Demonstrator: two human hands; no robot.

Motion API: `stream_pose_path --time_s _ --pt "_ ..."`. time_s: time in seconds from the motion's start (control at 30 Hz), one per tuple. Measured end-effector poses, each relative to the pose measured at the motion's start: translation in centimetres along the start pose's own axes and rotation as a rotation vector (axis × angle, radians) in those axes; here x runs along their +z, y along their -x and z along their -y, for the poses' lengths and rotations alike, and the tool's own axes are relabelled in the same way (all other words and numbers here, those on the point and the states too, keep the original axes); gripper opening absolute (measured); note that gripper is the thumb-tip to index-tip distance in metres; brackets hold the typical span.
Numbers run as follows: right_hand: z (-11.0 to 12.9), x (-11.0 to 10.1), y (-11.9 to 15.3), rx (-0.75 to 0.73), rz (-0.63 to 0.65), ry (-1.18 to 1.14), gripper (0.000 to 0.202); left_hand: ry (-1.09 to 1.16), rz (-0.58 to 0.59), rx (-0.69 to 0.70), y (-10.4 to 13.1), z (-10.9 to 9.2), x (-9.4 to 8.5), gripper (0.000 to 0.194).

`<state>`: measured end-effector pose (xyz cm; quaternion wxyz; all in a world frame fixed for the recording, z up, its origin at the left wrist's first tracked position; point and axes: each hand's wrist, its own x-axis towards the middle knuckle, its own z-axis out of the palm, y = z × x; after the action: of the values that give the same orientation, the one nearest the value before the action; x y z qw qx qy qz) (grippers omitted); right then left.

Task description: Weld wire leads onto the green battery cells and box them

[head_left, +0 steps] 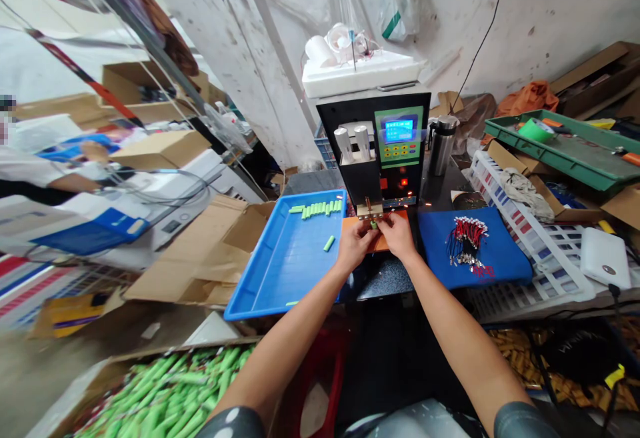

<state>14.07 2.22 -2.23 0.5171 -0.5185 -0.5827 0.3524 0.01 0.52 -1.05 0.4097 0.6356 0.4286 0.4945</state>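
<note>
1. We see our left hand (353, 243) with its fingers drawn in, the tips closed on a small green cell (373, 225) just under the front of the welding-type machine (333, 125).
2. Our right hand (397, 235) comes in from the other side, fingers bent and nearly together, tips right beside that cell; we cannot tell whether they pinch it or only touch it.
3. The cell sits between our two hands, just below the brass-coloured block (369, 212) and above the orange pad (383, 245), so our fingertips have little room upward.
4. Between our forearms we have a strip of speckled tabletop (385, 283), ending at its front edge.
5. On our left, the raised rim of the blue tray (250, 259) lies near our wrist; its broad floor opens leftward from a lone cell (329, 243), with a row of cells (323, 209) toward the far end.
6. On our right, the blue mat (435, 245) gives low, flat room around the wire bundle (469, 238), up to the white crate (537, 238).
</note>
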Motion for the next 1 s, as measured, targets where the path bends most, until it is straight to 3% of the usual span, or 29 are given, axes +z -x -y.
stream_pose_path --time_s 0.33,0.47,0.57,0.73,1.0 --pt "0.6 -0.5 0.2 0.009 0.012 0.057 0.019 -0.116 -0.003 0.001 0.1 -0.3 0.0 0.028" --pt "1.2 -1.7 0.6 0.073 0.095 -0.045 0.031 -0.104 0.012 -0.021 0.1 -1.2 0.0 0.025" --pt "1.2 -2.8 1.9 0.144 0.124 -0.189 0.038 -0.146 0.018 -0.043 0.5 -2.1 0.0 0.023" --pt "1.6 -3.5 5.6 0.179 0.104 -0.238 0.029 -0.178 0.005 -0.023 1.7 -3.6 -0.2 0.026" --pt "3.7 -1.4 8.6 0.180 0.244 -0.359 0.028 -0.118 -0.025 0.020 3.0 -5.3 0.7 0.024"
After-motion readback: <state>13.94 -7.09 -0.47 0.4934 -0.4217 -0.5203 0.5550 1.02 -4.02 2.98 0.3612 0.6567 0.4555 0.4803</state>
